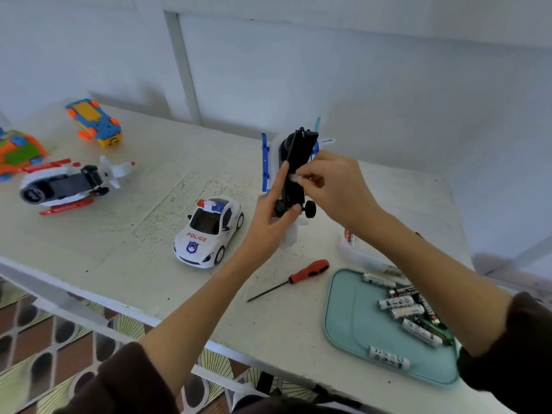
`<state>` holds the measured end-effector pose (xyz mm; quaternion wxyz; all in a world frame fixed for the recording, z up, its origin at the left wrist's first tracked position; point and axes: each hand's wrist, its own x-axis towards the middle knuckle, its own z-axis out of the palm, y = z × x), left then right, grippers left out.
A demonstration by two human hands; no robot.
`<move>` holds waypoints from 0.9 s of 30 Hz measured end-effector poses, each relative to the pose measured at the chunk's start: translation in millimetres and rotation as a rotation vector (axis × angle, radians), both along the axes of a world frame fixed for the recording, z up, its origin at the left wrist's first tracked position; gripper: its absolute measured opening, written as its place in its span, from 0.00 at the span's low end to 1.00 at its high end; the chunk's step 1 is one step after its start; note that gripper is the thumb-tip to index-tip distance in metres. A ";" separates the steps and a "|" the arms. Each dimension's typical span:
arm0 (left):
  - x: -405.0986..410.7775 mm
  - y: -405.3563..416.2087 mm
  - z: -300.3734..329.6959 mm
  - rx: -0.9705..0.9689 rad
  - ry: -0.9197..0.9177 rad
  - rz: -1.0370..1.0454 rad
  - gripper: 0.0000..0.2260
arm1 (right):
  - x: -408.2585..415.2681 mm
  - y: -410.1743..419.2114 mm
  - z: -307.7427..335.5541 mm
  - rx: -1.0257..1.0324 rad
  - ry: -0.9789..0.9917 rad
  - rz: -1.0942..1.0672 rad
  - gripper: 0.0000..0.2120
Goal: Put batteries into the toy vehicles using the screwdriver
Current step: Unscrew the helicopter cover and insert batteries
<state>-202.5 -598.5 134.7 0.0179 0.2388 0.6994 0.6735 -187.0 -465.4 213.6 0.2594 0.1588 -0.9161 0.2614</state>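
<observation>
My left hand (273,222) grips a white and blue toy helicopter (294,162), held above the table with its black underside facing me. My right hand (334,186) pinches a small white battery (294,177) against that underside. The red-handled screwdriver (301,276) lies on the table below my hands. A teal tray (352,318) at the right holds several loose batteries (400,306). A white police car (210,231) stands to the left of my hands.
A white and red helicopter (68,183) lies underside up at the left. An orange and green vehicle (18,150) and a blue and yellow one (95,121) sit further back. A clear plastic package (358,252) lies behind the tray. The table's front edge (119,306) runs close by.
</observation>
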 end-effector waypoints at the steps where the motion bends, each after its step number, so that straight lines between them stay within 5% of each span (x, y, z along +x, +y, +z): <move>1: -0.5 0.1 -0.7 -0.007 -0.001 -0.002 0.28 | -1.4 -0.1 1.8 0.003 -0.022 -0.006 0.05; 17: -6.3 -0.8 -3.5 -0.040 0.003 -0.042 0.28 | -7.1 2.4 -7.0 0.201 -0.031 0.153 0.04; 27: -7.6 -2.6 -1.8 -0.024 -0.022 -0.076 0.30 | -6.1 4.4 -18.7 -0.131 -0.179 -0.005 0.12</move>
